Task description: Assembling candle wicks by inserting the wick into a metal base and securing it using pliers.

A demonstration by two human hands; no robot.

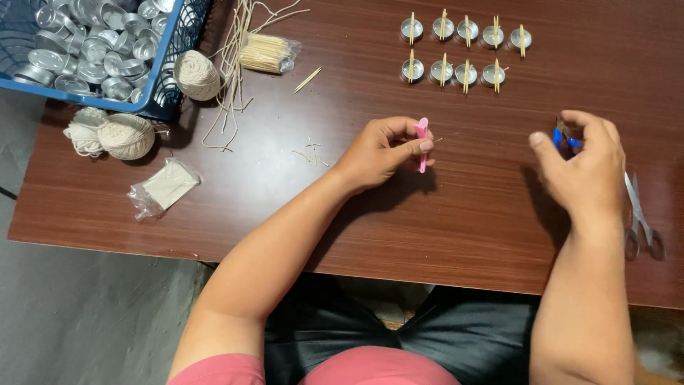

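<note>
On the brown wooden table (456, 235), near its middle, the person's left hand (381, 151) is curled closed around a small pink clip (422, 142), thumb and forefinger pinching it so that it stands roughly upright above the tabletop. Well apart to the right, the right hand (586, 167) hovers with its fingers bent inward, its fingertips closed on a small blue clip (563, 137); only the blue tips of that piece show, and what exactly it is cannot be told for certain. Just beside the right wrist, a pair of metal scissors (639, 217) lies flat on the table with the blades closed.

Toward the far edge, nine small round metal cups (463, 50) stand in two rows, five behind and four in front, each with a thin wooden stick laid across its rim. At the far left corner sits a blue wire basket (169, 53) heaped with more empty metal cups. Three balls of off-white string (128, 135) lie around the basket, one touching its corner and two side by side at the table's left edge. Loose cut lengths of wick (231, 71) spread beside a clear packet of toothpicks (265, 53); a single toothpick lies just right of it. A small clear plastic bag (165, 187) rests near the front left.
</note>
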